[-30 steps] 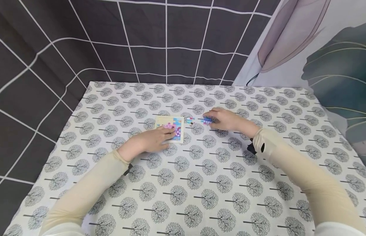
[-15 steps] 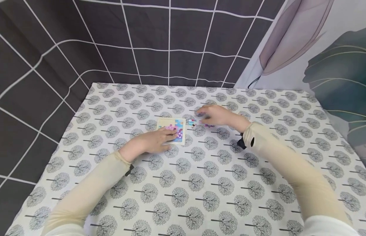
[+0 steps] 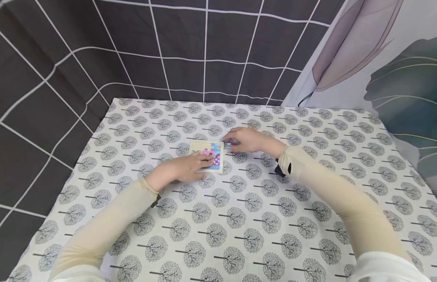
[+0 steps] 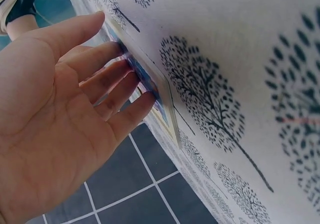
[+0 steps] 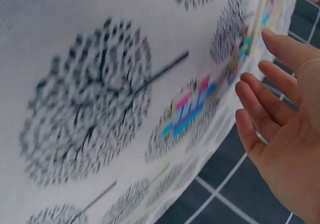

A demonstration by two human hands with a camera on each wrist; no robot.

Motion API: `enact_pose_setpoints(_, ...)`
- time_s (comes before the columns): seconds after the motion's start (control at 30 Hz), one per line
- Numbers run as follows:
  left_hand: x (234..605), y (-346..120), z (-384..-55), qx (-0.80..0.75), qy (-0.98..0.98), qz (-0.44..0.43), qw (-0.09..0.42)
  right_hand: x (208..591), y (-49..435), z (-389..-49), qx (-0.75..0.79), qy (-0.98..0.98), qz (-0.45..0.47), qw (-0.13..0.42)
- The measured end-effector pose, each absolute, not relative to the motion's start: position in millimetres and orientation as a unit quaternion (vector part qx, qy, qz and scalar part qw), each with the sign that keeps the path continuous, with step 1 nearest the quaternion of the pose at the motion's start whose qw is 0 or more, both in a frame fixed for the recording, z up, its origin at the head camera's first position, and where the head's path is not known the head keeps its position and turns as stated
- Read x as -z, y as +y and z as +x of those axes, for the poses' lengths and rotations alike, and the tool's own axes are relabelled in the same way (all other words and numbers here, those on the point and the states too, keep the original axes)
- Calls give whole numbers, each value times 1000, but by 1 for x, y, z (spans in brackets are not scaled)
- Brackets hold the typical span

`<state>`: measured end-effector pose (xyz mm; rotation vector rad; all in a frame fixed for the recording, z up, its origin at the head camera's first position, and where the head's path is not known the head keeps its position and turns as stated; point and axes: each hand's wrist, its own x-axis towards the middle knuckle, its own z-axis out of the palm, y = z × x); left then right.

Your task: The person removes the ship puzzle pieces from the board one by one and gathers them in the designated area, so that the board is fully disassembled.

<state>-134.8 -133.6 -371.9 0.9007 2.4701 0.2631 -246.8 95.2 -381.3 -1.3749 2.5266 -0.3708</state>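
Note:
A small jigsaw puzzle in a pale frame (image 3: 222, 160) lies on the table, its picture partly filled with pink and blue pieces. My left hand (image 3: 187, 166) rests on it, fingers extended; in the left wrist view the fingertips touch the puzzle's face, with the thumb (image 4: 80, 33) apart from it. Just right of the frame, my right hand (image 3: 247, 140) hovers low with loosely bent fingers and nothing visible in its grasp. A blue and pink jigsaw piece (image 5: 189, 111) lies behind it on the cloth. Another colourful piece (image 5: 243, 48) lies beside the frame, near the right fingertips.
A white tablecloth (image 3: 218, 215) printed with grey trees covers the table. Dark curtain cloth (image 3: 179, 74) with white grid lines hangs behind and to the left. Another patterned curtain (image 3: 408, 90) hangs at the right.
My right hand has moved left, away from the blue and pink piece and over to the piece beside the frame. My left hand stays on the puzzle.

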Motion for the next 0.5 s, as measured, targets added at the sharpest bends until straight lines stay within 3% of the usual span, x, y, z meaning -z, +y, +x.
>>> enact_pose_setpoints(0.4,372,-134,-136,-95,905,336,243,387,67,-232,104,844,-523,66)
enact_pose_setpoints(0.5,371,-135,-136,-97,905,335,244,387,63,-233,104,846,-518,73)
